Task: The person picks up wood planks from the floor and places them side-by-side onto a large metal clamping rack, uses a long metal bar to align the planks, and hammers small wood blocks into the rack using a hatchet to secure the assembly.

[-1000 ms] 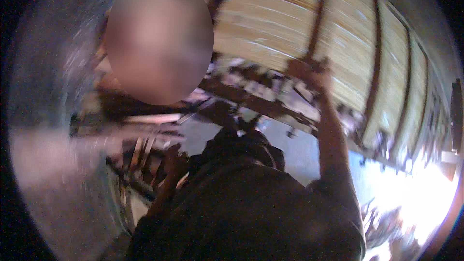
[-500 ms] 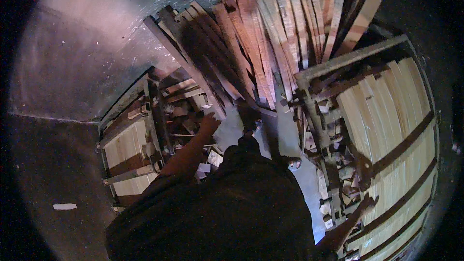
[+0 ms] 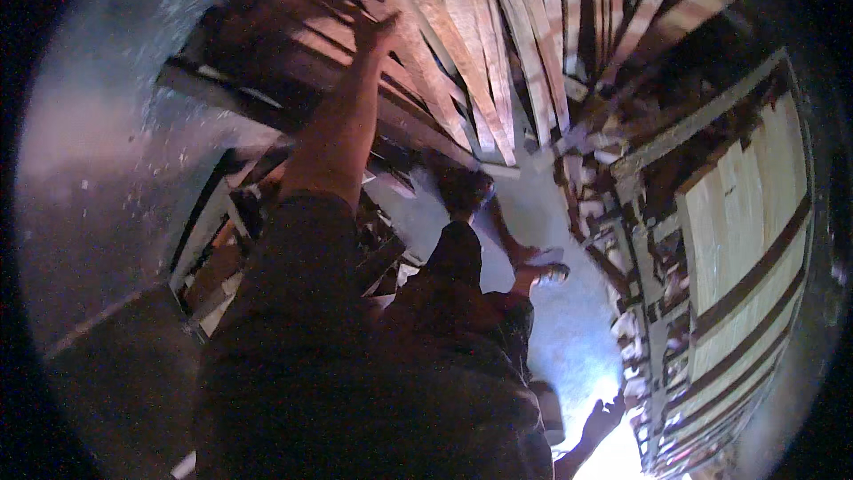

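Note:
My left arm stretches forward over the wooden planks (image 3: 418,18) that lean in a fan ahead of me. My left hand (image 3: 375,31) is at the planks on the left of that fan. Blur and shadow hide its fingers, so I cannot tell whether it grips one. Low on the right, my right hand (image 3: 606,411) hangs beside a metal rack (image 3: 656,338), in front of a bright patch of floor. Its fingers are apart and nothing shows in them.
Pale stacked boards (image 3: 746,231) fill the rack on the right. A second rack (image 3: 209,222) with wood pieces stands to the left, partly behind my arm. Between them is a strip of grey floor (image 3: 533,200), where my feet stand. A wall (image 3: 98,169) rises on the left.
My left hand has moved forward and up from beside the left rack to the leaning planks. The leftmost planks now lie at a flatter angle. My right hand is lower, away from the boards.

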A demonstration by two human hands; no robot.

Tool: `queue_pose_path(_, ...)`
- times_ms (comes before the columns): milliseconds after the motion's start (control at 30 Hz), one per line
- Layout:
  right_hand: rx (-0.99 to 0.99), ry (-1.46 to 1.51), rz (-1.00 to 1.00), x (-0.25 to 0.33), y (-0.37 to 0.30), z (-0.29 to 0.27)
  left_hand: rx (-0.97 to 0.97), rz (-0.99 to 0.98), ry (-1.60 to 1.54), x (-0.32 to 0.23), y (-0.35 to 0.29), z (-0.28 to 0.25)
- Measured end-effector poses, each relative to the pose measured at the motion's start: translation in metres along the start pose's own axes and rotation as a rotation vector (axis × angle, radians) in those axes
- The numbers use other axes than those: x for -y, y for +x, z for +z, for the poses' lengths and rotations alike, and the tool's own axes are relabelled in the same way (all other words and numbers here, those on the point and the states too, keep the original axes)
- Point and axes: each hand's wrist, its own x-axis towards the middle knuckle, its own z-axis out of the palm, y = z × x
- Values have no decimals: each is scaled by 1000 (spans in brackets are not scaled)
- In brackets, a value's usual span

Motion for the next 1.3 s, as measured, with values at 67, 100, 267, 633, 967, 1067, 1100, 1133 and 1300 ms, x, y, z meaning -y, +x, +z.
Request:
queue_pose_path(67, 166, 1, 43, 39, -30, -8, -113, -61, -94, -8, 21, 4)
queue_pose_path(100, 203, 53, 43, 33, -49, 5, -161, -67, -148, -17, 31, 14)
queue_pose_path(267, 318, 142, 103, 6, -88, 61, -250, -26, -369, -14, 44, 13)
queue_pose_path(633, 462, 105, -108, 210, -72, 88, 75, -80, -782, -150, -133, -96)
queue_pose_path(967, 296, 649, -730, 406, 20, 143, 127, 181, -1077, -379, -150, -312)
queue_pose_path(1067, -50, 764, -877, 401, 44, 183, 1, 268, -1348, -492, -191, -351)
queue_pose_path(1100, 113, 890, -801, 413, 27, 154, -63, 280, -1383, -512, -205, -370)
queue_pose_path(1133, 58, 776, -849, 416, 26, 147, -91, 301, -1408, -539, -220, -392)
queue_pose_path(1300, -28, 923, -708, 361, 29, 101, 12, 400, -1409, -663, -239, -366)
